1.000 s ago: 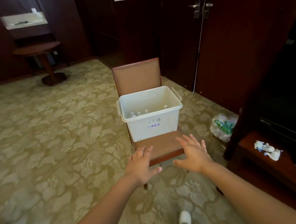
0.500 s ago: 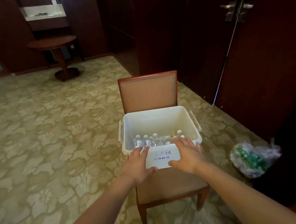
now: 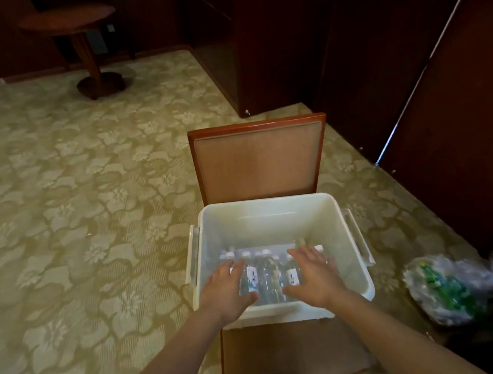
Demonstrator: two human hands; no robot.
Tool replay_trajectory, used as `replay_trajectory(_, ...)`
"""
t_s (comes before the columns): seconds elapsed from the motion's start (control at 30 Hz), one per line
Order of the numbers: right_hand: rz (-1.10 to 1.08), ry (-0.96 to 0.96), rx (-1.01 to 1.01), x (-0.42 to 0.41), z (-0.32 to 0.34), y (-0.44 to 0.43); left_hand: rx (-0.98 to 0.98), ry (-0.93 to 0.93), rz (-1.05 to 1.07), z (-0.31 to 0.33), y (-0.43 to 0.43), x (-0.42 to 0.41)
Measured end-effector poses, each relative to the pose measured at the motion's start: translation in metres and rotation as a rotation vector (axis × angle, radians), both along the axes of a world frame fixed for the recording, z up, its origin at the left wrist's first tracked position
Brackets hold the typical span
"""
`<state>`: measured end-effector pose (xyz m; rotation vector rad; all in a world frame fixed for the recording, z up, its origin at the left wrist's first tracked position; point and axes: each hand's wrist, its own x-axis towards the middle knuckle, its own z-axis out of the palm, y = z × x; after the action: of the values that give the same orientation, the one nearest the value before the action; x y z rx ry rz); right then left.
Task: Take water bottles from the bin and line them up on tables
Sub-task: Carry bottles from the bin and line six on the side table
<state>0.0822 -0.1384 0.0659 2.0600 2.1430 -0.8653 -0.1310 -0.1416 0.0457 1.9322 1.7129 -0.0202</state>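
A white plastic bin (image 3: 262,216) stands on the seat of a wooden chair (image 3: 258,159). Several clear water bottles (image 3: 266,272) with white caps stand along the bin's near side. My left hand (image 3: 227,290) reaches over the near rim with fingers spread, just above the leftmost bottles. My right hand (image 3: 314,276) does the same above the rightmost bottles. Neither hand holds anything. Whether the fingers touch the bottles I cannot tell.
A round wooden pedestal table (image 3: 72,24) stands at the far left on the patterned carpet. A plastic bag of green bottles (image 3: 446,291) lies on the floor right of the chair. Dark wooden doors and panels fill the right side.
I have come closer to the chair. Both hands moved forward from the bin's front wall, over its rim, to above the bottles inside.
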Motion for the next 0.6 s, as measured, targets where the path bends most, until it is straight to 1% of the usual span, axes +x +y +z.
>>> replay_trajectory(0.13, -0.019, 0.018, -0.105, -0.007, -0.034, 0.05, -0.111, -0.006, 0.016, -0.028, 0.054, -0.007)
replay_trajectory(0.23, -0.058, 0.09, -0.193, -0.009, -0.056, 0.079, -0.202, -0.036, 0.051, -0.051, 0.084, -0.014)
replay_trajectory(0.33, -0.147, 0.187, -0.307, -0.012, -0.076, 0.098, -0.316, -0.057, 0.104, -0.073, 0.1, -0.017)
replay_trajectory(0.43, -0.198, 0.222, -0.387, -0.012, -0.099, 0.109, -0.416, -0.064, 0.14, -0.096, 0.109, -0.014)
replay_trajectory(0.53, -0.219, 0.226, -0.458, -0.012, -0.123, 0.122, -0.462, -0.048, 0.172, -0.117, 0.119, -0.012)
replay_trajectory(0.6, -0.218, 0.229, -0.483, -0.013, -0.13, 0.128, -0.462, -0.069, 0.212, -0.123, 0.124, -0.012)
